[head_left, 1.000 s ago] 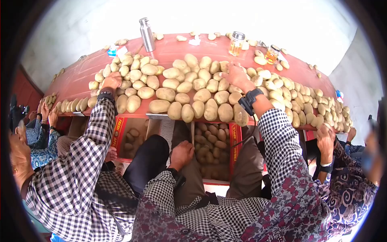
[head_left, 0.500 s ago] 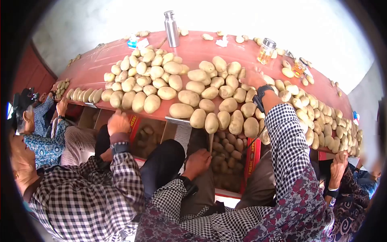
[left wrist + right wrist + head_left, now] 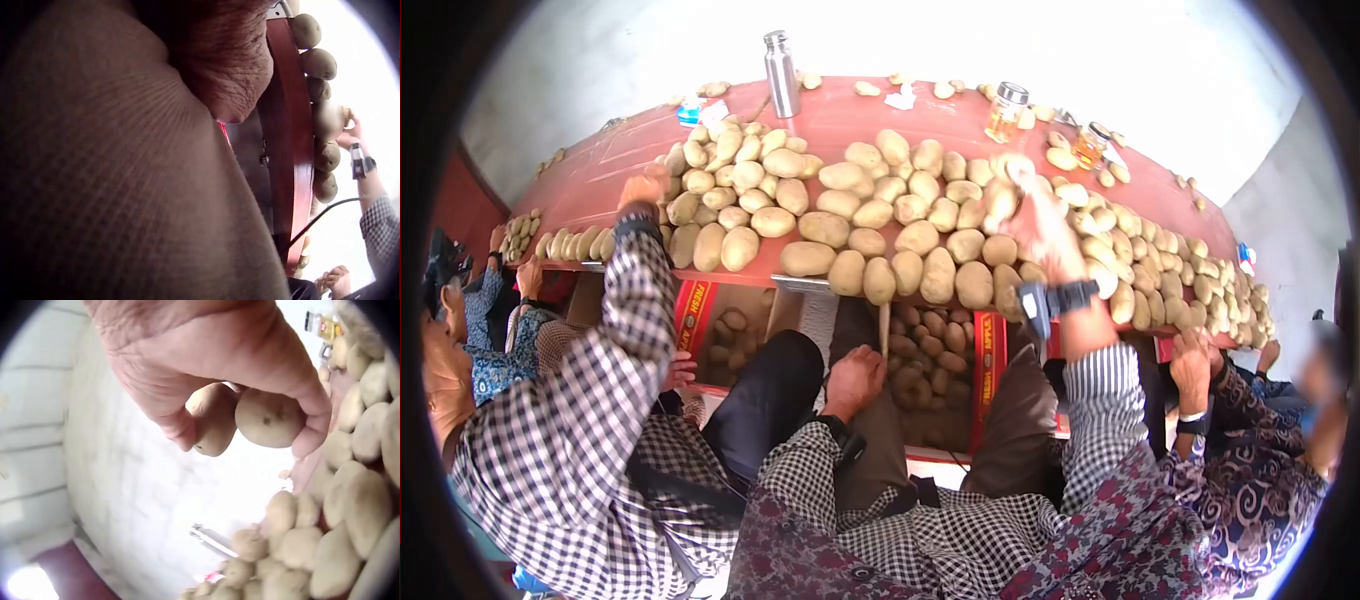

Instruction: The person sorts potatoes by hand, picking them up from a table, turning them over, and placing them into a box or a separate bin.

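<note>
Blurred in the head view, my right hand [image 3: 1035, 225] is over the potatoes on the red table. The right wrist view has that hand [image 3: 219, 350] gripping two potatoes side by side between thumb and fingers, one potato [image 3: 215, 419] near the thumb and another potato [image 3: 269, 419] by the fingertips. Below it spreads a layer of loose potatoes [image 3: 353, 506]. My left hand [image 3: 855, 380] rests on my brown-trousered thigh, holding nothing visible. In the left wrist view its skin [image 3: 231, 81] fills the top, with the fingers mostly hidden.
Potatoes line the front edge of the red table [image 3: 840, 110]. A steel bottle [image 3: 781, 78] and two glass jars, one tall [image 3: 1006, 112], one short [image 3: 1090, 147], stand behind. Boxed potatoes [image 3: 925, 360] lie below the tabletop. A neighbour's hand [image 3: 643, 188] reaches in from the left.
My right hand has gone from reaching among the potatoes to carrying two of them. The neighbour's hand dropped below the table edge and came back up. My left hand stays on the thigh.
</note>
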### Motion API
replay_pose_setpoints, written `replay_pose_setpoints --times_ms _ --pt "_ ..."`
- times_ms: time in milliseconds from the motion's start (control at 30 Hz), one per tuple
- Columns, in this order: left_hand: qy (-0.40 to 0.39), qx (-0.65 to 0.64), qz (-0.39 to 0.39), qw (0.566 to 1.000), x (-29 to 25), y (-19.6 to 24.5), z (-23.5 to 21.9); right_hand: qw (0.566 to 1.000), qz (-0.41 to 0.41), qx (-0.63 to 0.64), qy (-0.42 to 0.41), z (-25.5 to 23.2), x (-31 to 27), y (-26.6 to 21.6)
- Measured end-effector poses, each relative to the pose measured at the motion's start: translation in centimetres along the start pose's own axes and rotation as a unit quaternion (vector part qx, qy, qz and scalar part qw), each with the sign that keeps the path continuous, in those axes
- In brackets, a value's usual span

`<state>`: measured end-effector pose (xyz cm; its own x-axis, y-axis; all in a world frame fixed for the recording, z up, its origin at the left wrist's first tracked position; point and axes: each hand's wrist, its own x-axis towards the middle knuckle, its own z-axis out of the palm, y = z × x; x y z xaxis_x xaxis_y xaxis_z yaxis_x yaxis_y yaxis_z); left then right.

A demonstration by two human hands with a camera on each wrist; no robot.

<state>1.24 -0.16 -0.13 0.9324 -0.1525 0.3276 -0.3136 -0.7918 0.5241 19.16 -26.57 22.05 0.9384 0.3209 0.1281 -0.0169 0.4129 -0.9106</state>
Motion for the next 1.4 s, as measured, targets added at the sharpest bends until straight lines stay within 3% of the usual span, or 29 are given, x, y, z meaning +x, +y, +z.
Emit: replay_pose_setpoints --times_ms 33,67,100,267,333,433,467,567,600,700,933,1033,1067,1100,1133,1200,1267,1367,1400 --pt "0.003 0.001 0.006 1.0 -0.1 -0.1 0.1 0.993 0.044 0.104 0.021 2.4 -3.9 0.2" --pt "-0.005 0.001 0.003 1.0 -0.1 -0.4 0.4 0.978 0.129 0.153 -0.056 2.0 -6.2 1.4" --pt "-0.003 0.002 0.008 1.0 -0.2 -0.6 0.8 0.955 0.178 0.235 -0.039 2.8 -9.5 3.1" --pt "0.013 0.023 0.036 0.999 -0.7 -0.3 0.9 0.851 0.416 0.315 0.066 2.4 -20.5 16.8" --pt "0.014 0.033 0.033 0.999 -0.8 -0.4 1.2 0.793 0.486 0.34 0.139 1.3 -23.1 21.7" --pt "0.015 0.048 0.029 0.998 -1.1 0.2 1.0 0.746 0.509 0.391 0.177 -0.3 -24.1 25.5" --pt "0.014 0.053 0.027 0.998 -1.1 0.5 0.9 0.712 0.524 0.431 0.182 -1.1 -23.7 25.9" --pt "0.006 0.061 0.022 0.998 -1.0 0.4 0.9 0.802 0.403 0.389 0.206 -1.7 -22.3 25.7" --pt "0.002 0.061 0.018 0.998 -1.0 0.4 0.9 0.841 0.345 0.378 0.175 -1.8 -22.0 25.0" --pt "-0.011 0.064 0.009 0.998 -0.9 0.5 0.7 0.863 0.288 0.378 0.171 -2.3 -21.3 24.1" --pt "-0.033 0.063 0.0 0.997 -0.6 0.6 0.3 0.727 0.41 0.454 0.313 -0.9 -23.9 27.8" --pt "-0.033 0.067 0.001 0.997 -0.5 0.5 0.3 0.714 0.429 0.433 0.344 -0.7 -25.3 29.8" --pt "-0.032 0.069 0.001 0.997 -0.5 0.5 0.4 0.722 0.421 0.431 0.34 -1.2 -25.5 30.8" --pt "-0.034 0.071 0.0 0.997 -0.5 0.6 0.4 0.833 0.357 0.328 0.265 -1.1 -25.4 30.9" --pt "-0.035 0.072 0.0 0.997 -0.5 0.6 0.3 0.797 0.373 0.358 0.311 -1.5 -25.3 30.7" --pt "-0.036 0.073 -0.004 0.997 -0.5 0.7 0.3 0.783 0.374 0.341 0.362 -0.8 -24.8 28.7" --pt "-0.035 0.072 -0.009 0.997 -0.5 0.8 0.2 0.802 0.363 0.304 0.364 0.5 -24.3 26.8" --pt "-0.036 0.069 -0.003 0.997 -0.4 0.9 0.0 0.861 0.335 0.236 0.302 0.0 -24.7 27.8" --pt "-0.035 0.065 0.001 0.997 -0.3 0.9 0.0 0.863 0.348 0.227 0.289 -0.2 -24.9 28.0"
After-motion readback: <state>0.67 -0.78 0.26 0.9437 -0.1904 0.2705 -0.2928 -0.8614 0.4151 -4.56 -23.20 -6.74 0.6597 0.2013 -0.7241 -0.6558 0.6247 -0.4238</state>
